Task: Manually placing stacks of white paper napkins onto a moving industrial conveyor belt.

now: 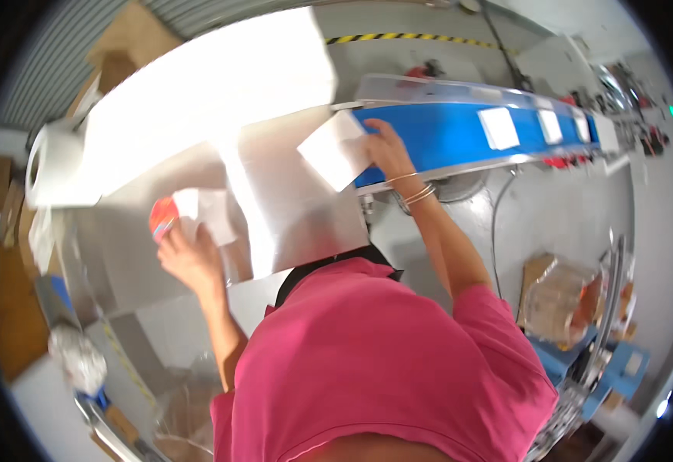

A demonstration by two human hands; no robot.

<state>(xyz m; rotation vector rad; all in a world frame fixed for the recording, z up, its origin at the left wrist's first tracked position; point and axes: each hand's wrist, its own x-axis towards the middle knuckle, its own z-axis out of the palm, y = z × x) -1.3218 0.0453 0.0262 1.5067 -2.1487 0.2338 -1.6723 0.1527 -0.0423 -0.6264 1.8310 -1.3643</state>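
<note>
Steel desk [290, 192] glares under me, blue conveyor belt [444, 135] past my right hand [381, 148]. Its fingers pinch one white packet [335, 150] at the belt's near end; it could slide off the edge. My left hand [190, 258] curls around a second packet [202, 215] with a red piece. Four more packets [499, 128] ride beyond my right fingers.

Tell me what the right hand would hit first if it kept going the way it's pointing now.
The right hand already touches a white packet at the end of the blue conveyor belt. Going straight on, up and left, it would push further into that packet, though depth is hard to judge.
</note>
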